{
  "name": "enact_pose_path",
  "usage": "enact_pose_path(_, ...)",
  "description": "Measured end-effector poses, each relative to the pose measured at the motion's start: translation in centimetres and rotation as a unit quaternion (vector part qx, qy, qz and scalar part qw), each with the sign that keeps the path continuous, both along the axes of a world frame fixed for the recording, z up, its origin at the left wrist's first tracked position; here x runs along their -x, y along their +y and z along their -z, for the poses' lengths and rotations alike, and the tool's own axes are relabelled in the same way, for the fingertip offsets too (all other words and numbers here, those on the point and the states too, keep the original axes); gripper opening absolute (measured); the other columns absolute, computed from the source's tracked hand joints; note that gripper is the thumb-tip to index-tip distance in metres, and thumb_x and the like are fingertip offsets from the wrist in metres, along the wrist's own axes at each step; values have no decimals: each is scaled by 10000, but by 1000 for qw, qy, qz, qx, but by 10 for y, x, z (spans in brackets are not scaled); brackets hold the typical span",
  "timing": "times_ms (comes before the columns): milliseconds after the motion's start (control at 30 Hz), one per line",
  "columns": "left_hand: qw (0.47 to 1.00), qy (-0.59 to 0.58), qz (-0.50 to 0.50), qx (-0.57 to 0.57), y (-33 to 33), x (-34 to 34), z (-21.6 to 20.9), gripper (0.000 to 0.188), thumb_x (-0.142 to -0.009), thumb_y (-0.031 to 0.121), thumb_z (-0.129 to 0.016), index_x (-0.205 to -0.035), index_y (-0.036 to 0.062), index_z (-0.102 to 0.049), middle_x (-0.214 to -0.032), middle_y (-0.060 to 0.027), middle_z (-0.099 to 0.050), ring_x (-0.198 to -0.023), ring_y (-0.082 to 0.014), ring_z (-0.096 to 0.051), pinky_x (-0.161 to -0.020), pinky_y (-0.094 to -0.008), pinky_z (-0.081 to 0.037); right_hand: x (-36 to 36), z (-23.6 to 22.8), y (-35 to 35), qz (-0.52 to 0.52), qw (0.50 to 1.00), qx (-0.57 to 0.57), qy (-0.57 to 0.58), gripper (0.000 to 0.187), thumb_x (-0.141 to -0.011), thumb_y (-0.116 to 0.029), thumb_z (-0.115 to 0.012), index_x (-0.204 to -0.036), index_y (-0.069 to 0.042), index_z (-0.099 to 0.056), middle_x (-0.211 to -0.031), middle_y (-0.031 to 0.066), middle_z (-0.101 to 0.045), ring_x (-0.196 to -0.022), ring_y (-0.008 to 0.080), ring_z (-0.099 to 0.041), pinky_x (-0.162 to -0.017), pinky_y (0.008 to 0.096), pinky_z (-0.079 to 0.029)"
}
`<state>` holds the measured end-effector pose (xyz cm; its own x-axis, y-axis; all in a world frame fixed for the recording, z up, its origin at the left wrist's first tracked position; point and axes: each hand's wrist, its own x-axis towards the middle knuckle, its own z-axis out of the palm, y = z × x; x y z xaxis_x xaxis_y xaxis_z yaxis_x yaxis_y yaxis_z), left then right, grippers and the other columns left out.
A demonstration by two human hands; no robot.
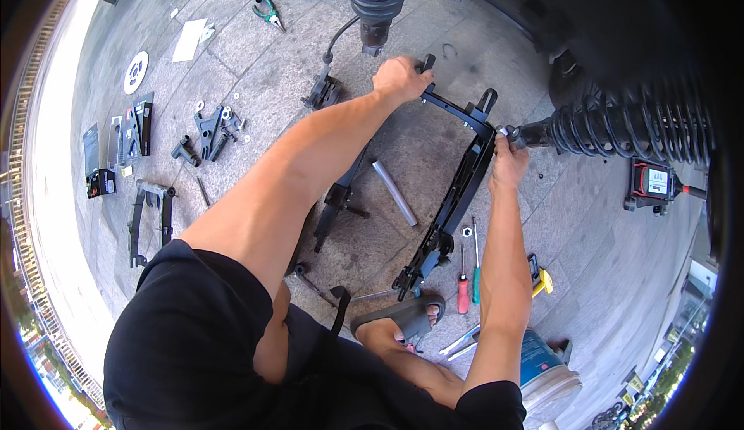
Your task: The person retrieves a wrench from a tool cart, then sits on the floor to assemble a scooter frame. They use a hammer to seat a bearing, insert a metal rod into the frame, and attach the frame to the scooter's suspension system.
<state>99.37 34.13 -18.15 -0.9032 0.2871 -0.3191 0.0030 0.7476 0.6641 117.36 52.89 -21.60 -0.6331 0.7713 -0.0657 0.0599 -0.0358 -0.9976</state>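
Note:
A black metal frame (457,191) with long side arms spans the space between my hands, tilted over the paving. My left hand (399,79) is closed around its far left end, below the upper coil-spring shock absorber (377,4). My right hand (508,165) closes on its right corner, right beside the lower end of the other coil-spring shock absorber (628,125). Some of its fingers are hidden behind the metal. A silver tube (394,192) lies on the ground between my arms, next to another black metal arm (339,197).
Green-handled pliers (269,16), black brackets (213,132) and a smaller black frame (153,221) lie left. Red-handled (463,294) and green-handled screwdrivers (475,287) lie near my sandalled foot (399,320). A bucket (546,372) stands near right; a red-and-black jack (649,183) stands far right.

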Motion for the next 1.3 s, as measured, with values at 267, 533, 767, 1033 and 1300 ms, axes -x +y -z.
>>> enact_pose_path(267, 1000, 23, -8, 14, 2, -2, 3, 454, -782, 452, -653, -1111, 141, -688, -973, -155, -696, -967, -317, -656, -844, -393, -510, -2, 4, 5, -3, 999, -21, -45, 56, -836, -46, -672, -840, -54, -616, -731, -23, -581, -644, 67, -487, -587, 235, -365)
enact_pose_path(533, 999, 48, 0, 14, 3, -3, 3, 428, -793, 430, -653, -1109, 144, -686, -946, -163, -697, -943, -332, -660, -830, -404, -515, -2, 4, 4, 2, 999, 0, -35, 58, -840, -46, -667, -812, -62, -618, -718, -28, -580, -619, 65, -479, -569, 228, -355)
enact_pose_path(767, 998, 55, 14, 18, 3, -4, 1, 424, -796, 429, -649, -1105, 140, -685, -950, -170, -695, -943, -343, -660, -828, -414, -520, -2, 9, 7, 3, 1000, 14, -25, 59, -842, -40, -662, -815, -68, -617, -709, -38, -569, -616, 62, -476, -566, 227, -354)
enact_pose_path(1033, 997, 68, 6, 24, 4, -6, 3, 421, -804, 438, -635, -1099, 142, -685, -952, -171, -694, -943, -346, -660, -824, -420, -521, -2, 2, 5, -14, 999, 11, -35, 73, -836, -40, -670, -889, -50, -619, -788, -22, -593, -687, 71, -503, -621, 237, -384)
enact_pose_path(1300, 997, 48, 31, 53, 5, 1, 7, 430, -808, 462, -625, -1077, 132, -689, -942, -164, -696, -936, -344, -662, -811, -416, -524, 0, -3, 1, -15, 998, 19, -56, 166, -827, -33, -677, -975, -5, -607, -922, 28, -630, -824, 102, -554, -735, 259, -424)
